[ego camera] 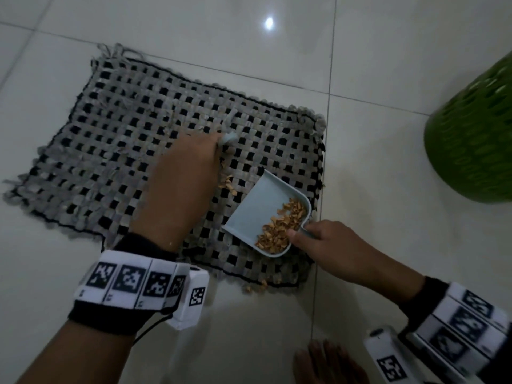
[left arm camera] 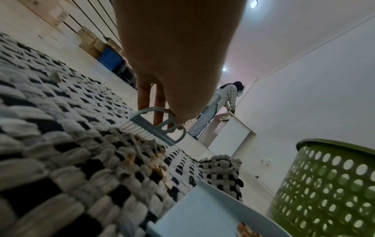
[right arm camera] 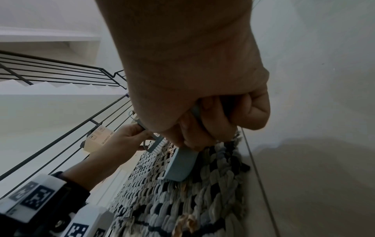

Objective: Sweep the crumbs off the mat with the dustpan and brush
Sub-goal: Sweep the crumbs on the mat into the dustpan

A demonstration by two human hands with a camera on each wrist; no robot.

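Observation:
A grey-and-black woven mat (ego camera: pixel 110 151) lies on the white tile floor. My left hand (ego camera: pixel 182 176) grips a small pale-blue brush (left arm camera: pixel 154 128), its white bristles down on the mat (left arm camera: pixel 61 144) behind a few tan crumbs (ego camera: pixel 227 184). My right hand (ego camera: pixel 324 242) holds the handle of a pale-blue dustpan (ego camera: pixel 257 209), which rests tilted on the mat's right part with a heap of crumbs (ego camera: pixel 282 225) at its back. A few more crumbs (ego camera: pixel 257 285) lie at the mat's near edge. In the right wrist view my fingers (right arm camera: pixel 202 128) curl round the dustpan (right arm camera: pixel 180 166) handle.
A green perforated basket (ego camera: pixel 471 139) stands on the floor to the right of the mat. A bare foot (ego camera: pixel 324 361) shows at the bottom edge. Far off in the left wrist view a person (left arm camera: pixel 221 102) bends over a white cabinet (left arm camera: pixel 229 133). Stair railings (right arm camera: pixel 61 77) rise beyond.

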